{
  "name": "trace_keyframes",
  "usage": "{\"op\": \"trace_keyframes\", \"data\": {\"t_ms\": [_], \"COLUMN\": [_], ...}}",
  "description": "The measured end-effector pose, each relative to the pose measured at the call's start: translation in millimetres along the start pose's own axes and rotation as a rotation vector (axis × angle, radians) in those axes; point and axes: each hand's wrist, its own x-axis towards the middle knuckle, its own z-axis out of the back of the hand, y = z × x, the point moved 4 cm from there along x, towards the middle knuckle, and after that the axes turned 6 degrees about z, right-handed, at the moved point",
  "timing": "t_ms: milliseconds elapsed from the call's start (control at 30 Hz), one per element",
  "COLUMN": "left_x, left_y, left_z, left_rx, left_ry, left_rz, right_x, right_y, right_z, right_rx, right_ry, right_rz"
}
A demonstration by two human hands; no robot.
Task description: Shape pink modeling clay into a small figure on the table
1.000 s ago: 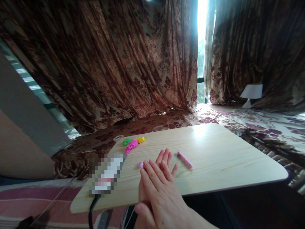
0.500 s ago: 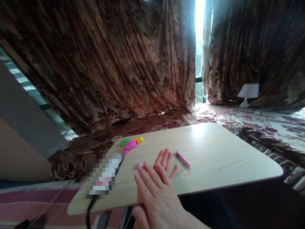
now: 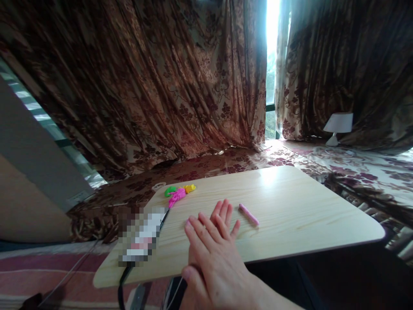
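Observation:
My right hand (image 3: 214, 254) lies flat across my left hand (image 3: 226, 212), palm against palm, its fingers stretched out toward the upper left. Beneath it, the left hand's fingers are straight and point away from me. Anything between the palms is hidden. Just right of the fingertips lies a thin pink clay roll (image 3: 248, 215) on the table. Farther back on the left sit a bright pink clay lump (image 3: 177, 197), a green piece (image 3: 170, 191) and a yellow piece (image 3: 190, 188), close together.
The light wooden table (image 3: 290, 211) has rounded corners. A blurred-out flat object (image 3: 143, 237) with a black strap (image 3: 121, 288) lies at its left edge. Behind are patterned curtains (image 3: 193, 86) and a white lamp (image 3: 338, 123) on a cloth-covered ledge.
The right hand has shifted slightly over the left, its fingertips a little to the right and up. A small pink bit near those fingertips is now barely visible. The view moved slightly.

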Motion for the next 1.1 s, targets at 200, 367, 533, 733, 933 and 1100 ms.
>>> {"op": "trace_keyframes", "data": {"t_ms": [200,367,533,733,933,1100], "left_x": [5,12,6,-7,-8,-9], "left_y": [18,18,20,13,3,13], "left_z": [-9.0,3.9,1.6,-8.1,-10.6,-2.1], "left_rx": [-0.214,-0.379,-0.290,0.008,0.041,0.127], "left_ry": [-0.018,-0.042,-0.019,-0.020,0.004,-0.064], "left_rz": [0.084,0.225,0.230,-0.230,-0.194,-0.028], "right_x": [28,16,17,11,22,17], "right_y": [-52,-89,-69,0,-5,-4], "right_z": [11,6,15,8,19,13], "right_rx": [-0.140,-0.027,0.037,0.059,0.044,0.026], "right_ry": [-0.207,-0.289,-0.310,-0.098,-0.109,-0.119], "right_rz": [-0.215,-0.329,-0.313,-0.033,-0.015,0.005]}}
